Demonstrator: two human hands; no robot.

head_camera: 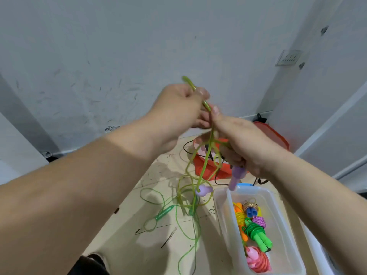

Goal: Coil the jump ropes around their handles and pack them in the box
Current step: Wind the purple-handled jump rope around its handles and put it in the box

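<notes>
Hands (178, 110) (248, 143) pinching yellow-green rope (187, 81) — blurred, purple handle (237, 173) half-hidden

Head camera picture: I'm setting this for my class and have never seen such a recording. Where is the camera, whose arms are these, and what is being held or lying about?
There is no machine here. A person wears one camera on the head, looking down at their own bare arms. The left hand pinches a yellow-green jump rope and holds a loop of it up. The right hand grips one purple handle of that rope; the second purple handle dangles below. A loose green rope lies on the floor. Beside it stands a clear box already holding coiled ropes, among them a green coil and a pink coil. A red container sits behind.
</notes>
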